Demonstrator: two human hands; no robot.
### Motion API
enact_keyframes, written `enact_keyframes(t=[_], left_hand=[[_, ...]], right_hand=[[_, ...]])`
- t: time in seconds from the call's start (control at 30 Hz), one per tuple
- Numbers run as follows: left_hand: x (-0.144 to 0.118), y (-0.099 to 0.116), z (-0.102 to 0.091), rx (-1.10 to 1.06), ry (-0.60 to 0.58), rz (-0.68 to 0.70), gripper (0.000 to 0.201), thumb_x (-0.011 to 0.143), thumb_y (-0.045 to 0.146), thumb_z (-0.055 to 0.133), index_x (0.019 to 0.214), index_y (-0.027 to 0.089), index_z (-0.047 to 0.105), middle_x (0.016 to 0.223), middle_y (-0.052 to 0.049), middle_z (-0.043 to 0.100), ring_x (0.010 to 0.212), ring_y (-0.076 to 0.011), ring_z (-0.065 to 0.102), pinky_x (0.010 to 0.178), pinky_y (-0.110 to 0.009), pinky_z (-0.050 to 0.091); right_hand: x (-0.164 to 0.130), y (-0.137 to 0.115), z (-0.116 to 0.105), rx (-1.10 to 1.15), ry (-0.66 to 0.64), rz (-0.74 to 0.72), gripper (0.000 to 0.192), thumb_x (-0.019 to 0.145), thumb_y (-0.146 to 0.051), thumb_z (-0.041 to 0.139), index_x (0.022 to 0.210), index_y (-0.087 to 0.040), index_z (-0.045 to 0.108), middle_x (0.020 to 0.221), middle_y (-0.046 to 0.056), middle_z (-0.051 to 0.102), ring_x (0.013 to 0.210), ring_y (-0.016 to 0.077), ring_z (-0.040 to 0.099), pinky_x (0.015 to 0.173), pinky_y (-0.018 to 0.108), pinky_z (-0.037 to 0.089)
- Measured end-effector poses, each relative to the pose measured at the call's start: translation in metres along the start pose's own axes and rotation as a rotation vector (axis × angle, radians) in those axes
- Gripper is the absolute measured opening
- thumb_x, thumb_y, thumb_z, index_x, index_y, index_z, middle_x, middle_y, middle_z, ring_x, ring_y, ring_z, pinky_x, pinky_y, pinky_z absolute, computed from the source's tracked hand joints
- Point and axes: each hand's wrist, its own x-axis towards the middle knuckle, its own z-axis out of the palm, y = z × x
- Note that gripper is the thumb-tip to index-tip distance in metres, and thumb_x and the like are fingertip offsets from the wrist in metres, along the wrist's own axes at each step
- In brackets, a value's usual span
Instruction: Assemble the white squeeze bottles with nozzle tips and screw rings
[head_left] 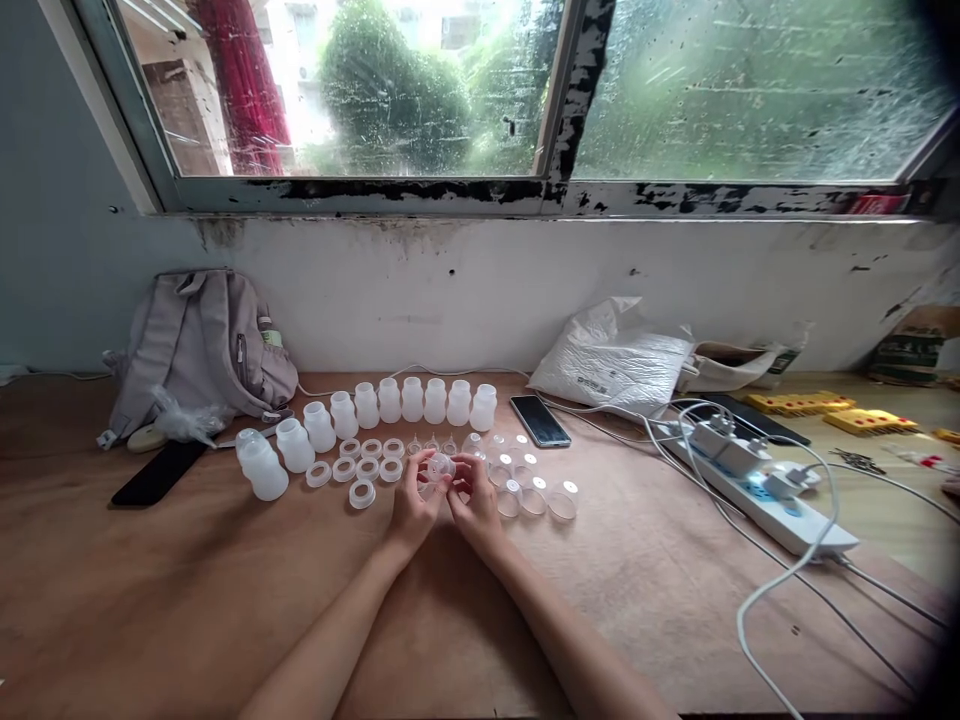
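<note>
1. The person's two hands meet in the middle of the bench [225, 600], a little nearer the person than the row of small white bottles [390, 400].
2. Between the hands is a small clear cap [440, 466]. Both hands touch it.
3. The left hand [414, 505] has its grip closed on the cap from the left side, with the fingers curled around it.
4. The right hand [474, 500] has its grip closed on the cap from the right side. The fingertips pinch at its edge.
5. The cap is held up off the bench, just in front of the bottles. It is too small to tell which way it points.
6. Both hands are just as near to the cap, one on each side.
7. White rings [361, 470] lie on the bench to the left of the cap, between it and the bottles.
8. More clear caps [534, 492] lie just to the right of the cap, near the right hand.
9. A phone [540, 420] lies past those caps, to the right of the bottles.
10. A grey bag [202, 345] sits at the left end of the bottles, by the wall.
11. A white power strip [757, 490] with cords lies far to the right of the bottles.
</note>
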Motion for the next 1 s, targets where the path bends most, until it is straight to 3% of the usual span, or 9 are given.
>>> enact_keyframes(t=[0.13,0.33,0.47,0.63,0.87,1.0], left_hand=[[0.001,-0.003,0.001,-0.104,0.022,-0.068,0.039,0.076,0.032,0.055,0.111,0.02,0.04,0.102,-0.009,0.056,0.094,-0.0199,0.055,0.077,-0.032,0.045],[0.002,-0.006,0.0,-0.227,-0.014,-0.136,0.036,0.08,0.036,0.049,0.11,0.02,0.038,0.087,-0.006,0.062,0.078,-0.0167,0.061,0.073,-0.031,0.046],[0.001,0.0,-0.003,-0.166,-0.021,-0.112,0.03,0.081,0.036,0.047,0.106,0.02,0.043,0.081,-0.004,0.063,0.075,-0.0168,0.061,0.072,-0.031,0.046],[-0.003,0.005,-0.004,-0.122,-0.107,-0.075,0.028,0.084,0.035,0.042,0.108,0.021,0.043,0.077,-0.003,0.065,0.071,-0.016,0.061,0.069,-0.03,0.047],[-0.006,0.004,-0.002,-0.023,-0.186,-0.009,0.028,0.086,0.034,0.035,0.106,0.021,0.05,0.079,-0.004,0.064,0.073,-0.0177,0.061,0.065,-0.029,0.047],[-0.008,0.009,-0.004,0.047,-0.223,0.025,0.028,0.086,0.032,0.036,0.109,0.022,0.048,0.069,-0.001,0.062,0.059,-0.016,0.059,0.06,-0.028,0.045]], right_hand=[[0.003,-0.001,0.001,0.227,-0.021,0.127,0.024,0.074,-0.021,0.051,0.096,-0.022,0.04,0.075,0.0,0.056,0.069,0.0139,0.056,0.062,0.027,0.048],[0.007,-0.004,-0.004,0.464,-0.052,0.286,0.027,0.07,-0.025,0.057,0.092,-0.022,0.042,0.066,-0.004,0.053,0.053,0.0108,0.053,0.05,0.026,0.048],[0.007,-0.005,-0.005,0.448,-0.06,0.291,0.027,0.069,-0.031,0.059,0.089,-0.021,0.044,0.065,-0.004,0.051,0.05,0.0101,0.052,0.047,0.025,0.048],[0.006,-0.001,-0.003,0.381,-0.051,0.344,0.028,0.068,-0.034,0.06,0.087,-0.021,0.046,0.061,-0.007,0.045,0.039,0.0055,0.042,0.032,0.018,0.036],[0.005,-0.001,-0.005,0.263,-0.001,0.293,0.026,0.069,-0.041,0.059,0.074,-0.019,0.045,0.062,-0.004,0.049,0.041,0.0063,0.042,0.033,0.018,0.033],[0.005,-0.002,-0.01,0.143,0.005,0.253,0.028,0.067,-0.044,0.059,0.068,-0.019,0.045,0.057,-0.004,0.048,0.041,0.0073,0.04,0.035,0.019,0.031]])
